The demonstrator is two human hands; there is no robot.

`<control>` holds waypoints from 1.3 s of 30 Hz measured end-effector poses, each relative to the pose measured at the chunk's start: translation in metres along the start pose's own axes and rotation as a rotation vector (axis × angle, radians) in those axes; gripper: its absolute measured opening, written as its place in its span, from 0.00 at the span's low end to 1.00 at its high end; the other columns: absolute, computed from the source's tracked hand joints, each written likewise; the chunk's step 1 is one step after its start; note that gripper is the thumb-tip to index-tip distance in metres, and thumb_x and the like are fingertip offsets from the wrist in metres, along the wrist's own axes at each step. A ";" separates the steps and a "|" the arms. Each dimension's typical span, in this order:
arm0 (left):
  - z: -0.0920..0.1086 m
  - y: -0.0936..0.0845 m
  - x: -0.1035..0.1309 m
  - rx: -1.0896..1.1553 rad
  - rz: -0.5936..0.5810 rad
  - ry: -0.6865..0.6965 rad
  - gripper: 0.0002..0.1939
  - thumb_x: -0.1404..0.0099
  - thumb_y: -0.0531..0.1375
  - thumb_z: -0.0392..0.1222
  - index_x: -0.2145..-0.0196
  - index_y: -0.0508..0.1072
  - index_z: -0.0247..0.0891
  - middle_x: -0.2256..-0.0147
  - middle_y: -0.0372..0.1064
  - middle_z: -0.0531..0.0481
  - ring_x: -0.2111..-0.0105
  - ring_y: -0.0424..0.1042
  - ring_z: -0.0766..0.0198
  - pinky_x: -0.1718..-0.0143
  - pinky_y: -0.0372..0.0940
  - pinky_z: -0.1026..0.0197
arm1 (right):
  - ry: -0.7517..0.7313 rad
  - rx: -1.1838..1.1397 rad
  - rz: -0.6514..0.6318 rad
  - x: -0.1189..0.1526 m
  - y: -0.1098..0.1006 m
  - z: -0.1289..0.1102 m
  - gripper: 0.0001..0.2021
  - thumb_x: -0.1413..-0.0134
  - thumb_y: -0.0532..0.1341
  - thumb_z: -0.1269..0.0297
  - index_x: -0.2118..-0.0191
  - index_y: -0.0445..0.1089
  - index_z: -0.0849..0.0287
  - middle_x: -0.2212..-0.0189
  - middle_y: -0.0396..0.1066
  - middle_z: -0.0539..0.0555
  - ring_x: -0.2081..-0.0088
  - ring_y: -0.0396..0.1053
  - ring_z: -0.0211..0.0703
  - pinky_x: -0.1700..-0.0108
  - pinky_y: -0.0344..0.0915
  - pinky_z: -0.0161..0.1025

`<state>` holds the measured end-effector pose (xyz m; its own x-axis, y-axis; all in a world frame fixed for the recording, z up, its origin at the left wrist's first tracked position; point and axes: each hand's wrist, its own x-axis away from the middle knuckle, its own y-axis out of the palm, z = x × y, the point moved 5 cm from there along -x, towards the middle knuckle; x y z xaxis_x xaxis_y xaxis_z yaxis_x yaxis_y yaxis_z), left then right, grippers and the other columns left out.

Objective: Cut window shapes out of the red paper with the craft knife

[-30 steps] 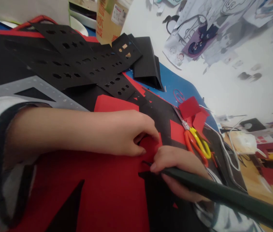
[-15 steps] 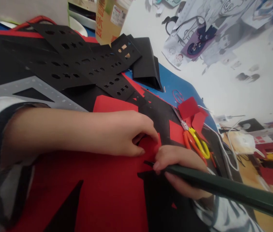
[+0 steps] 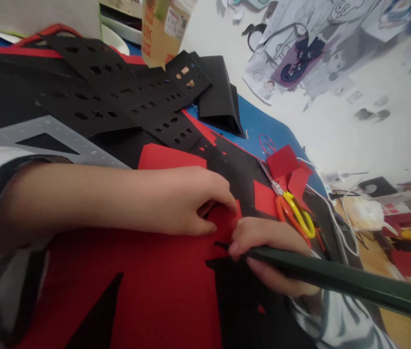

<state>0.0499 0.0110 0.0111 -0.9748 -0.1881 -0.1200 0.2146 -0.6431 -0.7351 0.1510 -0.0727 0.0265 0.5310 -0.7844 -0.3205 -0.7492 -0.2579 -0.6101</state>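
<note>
My left hand (image 3: pixel 194 194) rested on the red paper (image 3: pixel 165 281), thumb and fingers parted; my right hand (image 3: pixel 269 235) gripped the dark green tool (image 3: pixel 336 276), tip just beside that thumb! Had the paper shifted, the tip could have skidded into me.

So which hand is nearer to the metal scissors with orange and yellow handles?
Right. The right hand, holding a long dark green tool, is just below and left of the scissors in the picture; the left hand is farther left, on the red paper.
</note>
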 end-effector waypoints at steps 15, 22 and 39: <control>-0.003 0.001 0.000 0.022 0.008 -0.030 0.19 0.45 0.59 0.30 0.57 0.75 0.43 0.63 0.71 0.54 0.69 0.68 0.68 0.72 0.60 0.69 | -0.027 0.010 -0.063 0.000 0.003 0.001 0.13 0.51 0.53 0.80 0.62 0.71 0.65 0.71 0.75 0.60 0.66 0.72 0.41 0.61 0.70 0.36; -0.001 0.000 -0.001 0.011 -0.005 -0.033 0.19 0.45 0.59 0.29 0.57 0.75 0.43 0.64 0.71 0.54 0.70 0.67 0.68 0.72 0.60 0.69 | 0.001 -0.053 0.002 0.004 0.000 0.005 0.12 0.52 0.54 0.80 0.63 0.72 0.64 0.73 0.74 0.56 0.67 0.72 0.40 0.61 0.70 0.35; -0.002 0.001 0.001 -0.002 0.040 0.006 0.18 0.46 0.59 0.29 0.58 0.75 0.44 0.65 0.70 0.56 0.71 0.67 0.70 0.73 0.59 0.70 | 0.053 -0.106 -0.004 0.005 0.000 0.004 0.12 0.51 0.54 0.80 0.63 0.72 0.67 0.72 0.73 0.56 0.66 0.71 0.39 0.61 0.69 0.35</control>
<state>0.0495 0.0118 0.0087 -0.9658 -0.2091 -0.1533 0.2532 -0.6336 -0.7310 0.1559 -0.0744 0.0219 0.5145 -0.8113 -0.2777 -0.7862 -0.3170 -0.5305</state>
